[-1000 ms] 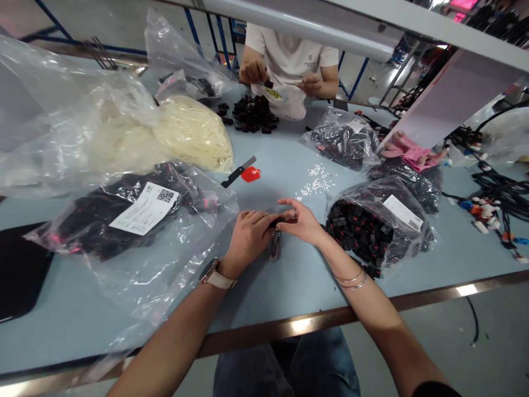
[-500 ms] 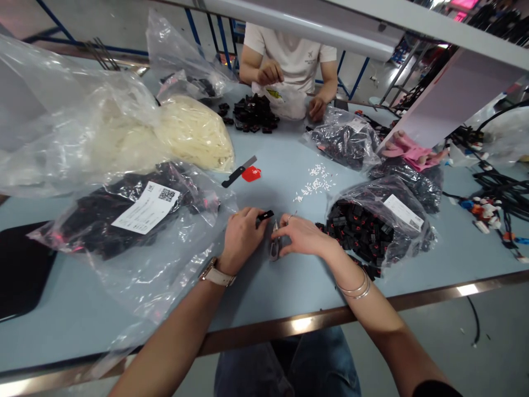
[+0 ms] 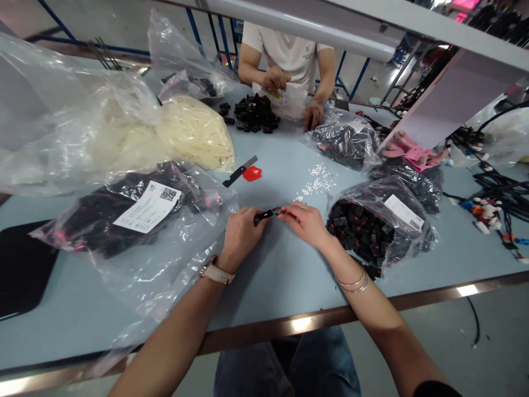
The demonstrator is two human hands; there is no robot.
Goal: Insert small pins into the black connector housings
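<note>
My left hand point(image 3: 239, 234) pinches a small black connector point(image 3: 264, 214) just above the blue table point(image 3: 285, 275). My right hand point(image 3: 306, 223) meets it from the right, fingers closed on small metal snips point(image 3: 280, 210) whose tip touches the connector; most of the tool is hidden in the hand. An open plastic bag of black connectors point(image 3: 363, 226) lies right beside my right wrist. A scatter of tiny white bits point(image 3: 316, 181) lies just beyond my hands.
A labelled bag of black parts point(image 3: 136, 212) and a bag of white ties point(image 3: 194, 132) fill the left. A utility knife point(image 3: 239, 172) and a red piece point(image 3: 251, 173) lie mid-table. A co-worker point(image 3: 289, 52) handles black connectors point(image 3: 254, 113) opposite. Wire harnesses point(image 3: 491, 204) lie far right.
My right hand dropped to the snips lying on the table, took them up, and brought them to the connector held in my left hand. The co-worker's hands moved down to the table.
</note>
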